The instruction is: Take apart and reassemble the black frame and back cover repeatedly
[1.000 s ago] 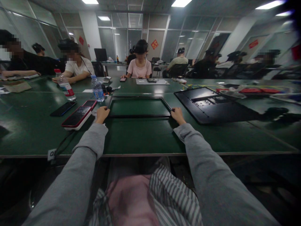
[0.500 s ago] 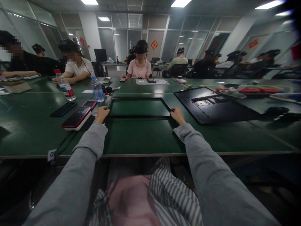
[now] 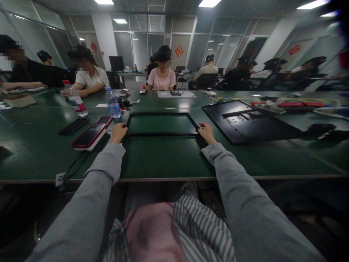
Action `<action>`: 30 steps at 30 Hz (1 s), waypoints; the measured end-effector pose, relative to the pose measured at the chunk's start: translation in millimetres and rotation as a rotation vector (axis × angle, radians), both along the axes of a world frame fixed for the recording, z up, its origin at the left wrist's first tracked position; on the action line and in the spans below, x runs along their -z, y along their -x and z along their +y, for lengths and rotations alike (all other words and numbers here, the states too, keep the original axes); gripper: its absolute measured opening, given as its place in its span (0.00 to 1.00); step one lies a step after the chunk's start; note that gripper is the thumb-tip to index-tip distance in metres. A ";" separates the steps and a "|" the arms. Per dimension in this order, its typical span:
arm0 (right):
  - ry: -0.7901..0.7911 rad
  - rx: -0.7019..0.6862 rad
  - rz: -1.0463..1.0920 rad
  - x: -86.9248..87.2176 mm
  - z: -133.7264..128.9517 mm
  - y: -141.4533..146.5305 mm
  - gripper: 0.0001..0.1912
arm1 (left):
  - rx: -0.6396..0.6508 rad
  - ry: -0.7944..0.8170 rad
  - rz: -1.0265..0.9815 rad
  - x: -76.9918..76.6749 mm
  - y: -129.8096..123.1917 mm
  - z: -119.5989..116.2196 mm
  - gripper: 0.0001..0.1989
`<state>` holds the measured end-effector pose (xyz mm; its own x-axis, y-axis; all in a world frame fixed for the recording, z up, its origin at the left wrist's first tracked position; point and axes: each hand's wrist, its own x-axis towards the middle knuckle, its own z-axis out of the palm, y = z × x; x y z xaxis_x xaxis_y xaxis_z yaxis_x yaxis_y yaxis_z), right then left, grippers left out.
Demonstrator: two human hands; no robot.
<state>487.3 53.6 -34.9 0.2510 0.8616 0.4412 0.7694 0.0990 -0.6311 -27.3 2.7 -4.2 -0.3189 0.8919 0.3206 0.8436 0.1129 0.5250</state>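
2 hands (image 3: 119, 132) (image 3: 207, 133) barely moved, 1 blk frame (image 3: 162, 135)

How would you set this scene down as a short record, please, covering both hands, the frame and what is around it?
Left hand: grips the left side of the frame
Right hand: grips the frame's right side
Frame: black, rectangular, open in the middle
Table: green
Left of frame: blue-capped bottle, red-capped bottle, dark phone, red-edged device
Right of frame: black panel
Across table: person in pink, seated
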 end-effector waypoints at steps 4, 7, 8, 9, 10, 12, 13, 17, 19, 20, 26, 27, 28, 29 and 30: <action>-0.012 -0.003 0.041 -1.2 -2.7 1.2 0.25 | -0.010 -0.011 -0.028 -0.8 -0.8 -1.9 0.22; -0.022 -0.012 0.073 -3.6 -5.8 3.8 0.23 | -0.005 -0.018 -0.025 -0.1 0.2 -1.5 0.22; -0.025 -0.014 0.082 -4.6 -6.8 4.9 0.23 | 0.000 -0.021 -0.022 0.4 0.7 -1.1 0.22; -0.025 -0.016 0.088 -5.6 -7.7 5.9 0.22 | 0.007 -0.023 -0.017 0.9 1.3 -0.6 0.22; -0.023 -0.017 0.093 -6.5 -8.4 6.8 0.22 | 0.014 -0.024 -0.014 1.3 1.7 -0.2 0.22; -0.017 -0.017 0.097 -7.7 -9.0 8.0 0.22 | 0.022 -0.020 -0.010 1.8 1.9 0.3 0.22; -0.014 -0.016 0.098 -7.9 -8.9 8.3 0.22 | 0.020 -0.019 -0.009 1.8 1.6 0.3 0.22; -0.041 -0.023 0.099 -6.6 -7.4 7.5 0.21 | 0.013 -0.024 -0.020 1.1 -0.3 0.1 0.21; -0.054 -0.027 0.100 -5.7 -6.9 6.9 0.21 | 0.027 -0.020 -0.026 1.1 -0.5 0.3 0.21; -0.054 -0.026 0.100 -5.4 -6.9 6.7 0.21 | 0.037 -0.017 -0.025 1.2 -0.4 0.4 0.21; -0.001 -0.040 0.089 -3.5 -6.2 4.9 0.23 | 0.077 -0.010 0.004 2.4 1.2 0.4 0.24; -0.001 -0.047 0.083 -2.9 -5.5 4.2 0.23 | 0.079 -0.006 0.013 2.5 1.4 0.3 0.24; -0.003 -0.053 0.078 -2.3 -4.7 3.5 0.23 | 0.081 0.001 0.025 2.6 1.4 0.2 0.24; -0.007 -0.059 0.074 -1.6 -3.8 2.8 0.23 | 0.080 0.008 0.039 2.7 1.4 0.1 0.24; -0.011 -0.064 0.072 -0.9 -3.0 2.2 0.23 | 0.079 0.015 0.053 2.7 1.3 0.0 0.24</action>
<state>485.1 50.6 -34.0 0.2268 0.8721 0.4337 0.7140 0.1540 -0.6830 -28.5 2.7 -6.9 -0.2305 0.9185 0.3214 0.8767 0.0527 0.4782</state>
